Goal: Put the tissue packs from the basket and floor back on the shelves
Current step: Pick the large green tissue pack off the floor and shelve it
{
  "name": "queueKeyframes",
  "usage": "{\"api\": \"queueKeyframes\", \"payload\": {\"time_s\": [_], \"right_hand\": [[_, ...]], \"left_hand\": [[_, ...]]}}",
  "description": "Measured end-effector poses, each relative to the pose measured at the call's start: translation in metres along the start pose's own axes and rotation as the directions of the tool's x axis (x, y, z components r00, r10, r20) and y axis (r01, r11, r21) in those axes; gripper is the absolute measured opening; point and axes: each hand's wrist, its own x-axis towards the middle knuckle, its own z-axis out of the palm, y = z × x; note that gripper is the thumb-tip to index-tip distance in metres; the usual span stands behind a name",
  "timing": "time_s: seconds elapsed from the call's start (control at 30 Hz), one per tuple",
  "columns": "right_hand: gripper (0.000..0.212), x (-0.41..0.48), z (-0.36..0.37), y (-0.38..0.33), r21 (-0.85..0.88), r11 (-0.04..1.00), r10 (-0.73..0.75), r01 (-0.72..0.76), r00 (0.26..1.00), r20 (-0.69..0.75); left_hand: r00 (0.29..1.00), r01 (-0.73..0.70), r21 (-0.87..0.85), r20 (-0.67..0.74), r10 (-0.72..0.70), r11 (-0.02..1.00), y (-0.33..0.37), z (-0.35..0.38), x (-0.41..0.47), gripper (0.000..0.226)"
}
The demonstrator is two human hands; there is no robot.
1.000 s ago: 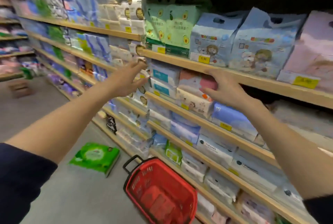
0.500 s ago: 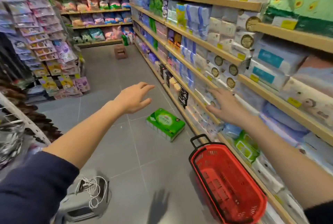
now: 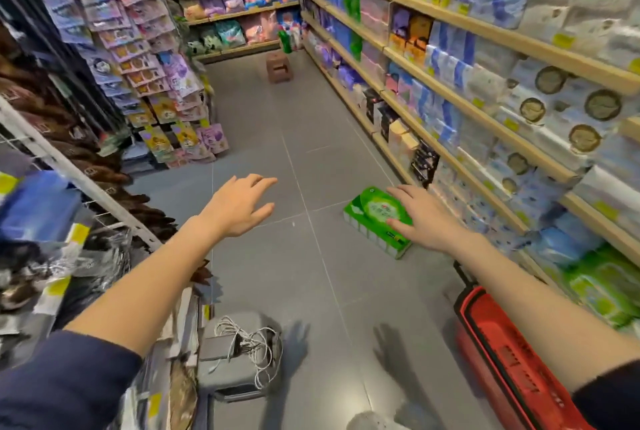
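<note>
A green tissue pack [image 3: 375, 218] lies flat on the grey floor [image 3: 277, 274] at about 1 o'clock from the view's centre, close to the foot of the shelves [image 3: 485, 111] that run along the right side. The right hand [image 3: 424, 218] reaches out over the pack's near right corner, fingers spread and empty; whether it touches the pack cannot be told. The left hand [image 3: 239, 204] hangs above bare floor at 11 o'clock, well apart from the pack, fingers loosely apart and holding nothing. A red basket [image 3: 512, 360] stands at 4 o'clock under the right forearm, beside the bottom shelf. A grey stool [image 3: 235, 360] with a tangled white cable [image 3: 252, 343] on it sits at 7 o'clock.
</note>
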Motion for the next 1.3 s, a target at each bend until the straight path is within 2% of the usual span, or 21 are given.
{"api": "queueKeyframes", "payload": {"time_s": [0.17, 0.37, 0.5, 0.73, 0.87, 1.0, 1.17, 1.3], "right_hand": [[0.063, 0.049, 0.028, 0.017, 0.043, 0.997, 0.062, -0.064, 0.997, 0.048], [0.066, 0.128, 0.055, 0.074, 0.084, 0.985, 0.140, -0.149, 0.985, 0.105], [0.067, 0.178, 0.064, 0.108, 0.118, 0.971, 0.189, -0.206, 0.972, 0.142], [0.068, 0.233, 0.084, 0.147, 0.178, 0.914, 0.330, -0.366, 0.922, 0.200], [0.067, 0.256, 0.108, 0.163, 0.189, 0.831, 0.472, -0.523, 0.843, 0.258], [0.066, 0.286, 0.135, 0.174, 0.205, 0.729, 0.611, -0.653, 0.756, 0.236], [0.066, 0.324, 0.151, 0.170, 0.258, 0.568, 0.752, -0.781, 0.620, 0.224], [0.064, 0.340, 0.162, 0.172, 0.295, 0.437, 0.833, -0.850, 0.506, 0.223]], "left_hand": [[0.996, -0.043, 0.001, 0.077, 0.043, 0.999, -0.031, 0.025, 0.061, 0.056], [0.984, -0.097, 0.021, 0.151, 0.093, 0.995, -0.057, 0.055, 0.171, 0.068], [0.971, -0.122, 0.021, 0.212, 0.115, 0.992, -0.065, 0.074, 0.236, 0.057], [0.933, -0.207, -0.039, 0.292, 0.209, 0.978, -0.081, 0.100, 0.344, 0.056], [0.875, -0.301, -0.064, 0.378, 0.303, 0.951, -0.092, 0.124, 0.418, 0.069], [0.797, -0.441, -0.088, 0.418, 0.435, 0.893, -0.101, 0.148, 0.503, 0.083], [0.672, -0.593, -0.115, 0.475, 0.568, 0.797, -0.107, 0.170, 0.592, 0.062], [0.616, -0.632, -0.148, 0.500, 0.609, 0.761, -0.107, 0.190, 0.648, 0.063]]}}
